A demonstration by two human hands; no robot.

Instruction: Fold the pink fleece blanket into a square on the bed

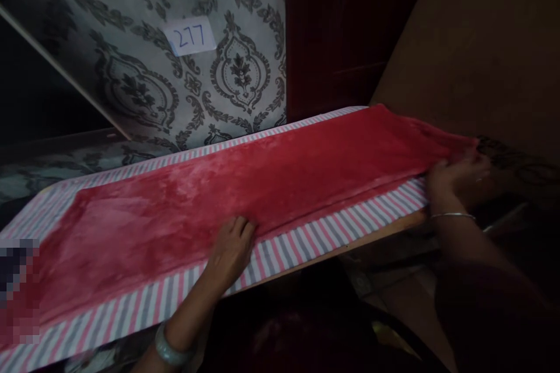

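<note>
A long red plush cloth [280, 175] lies spread along a board covered in pink, grey and white striped fabric [301, 245]. At the cloth's near edge, left of the middle, my left hand [231, 250] has its fingers curled down onto it, the tips partly hidden. My right hand [459, 175] is at the right end, closed around the cloth where it narrows and runs past the board's end. This hand is dim and slightly blurred. The cloth's far left end is covered by a pixelated patch.
Behind the board stands a wall with patterned wallpaper [240, 70], bearing a paper label marked 277 [192, 38]. A dark red panel [332, 35] adjoins it, with a brown surface [476, 41] further right. A dark panel with a pale edge [56, 64] leans at the left.
</note>
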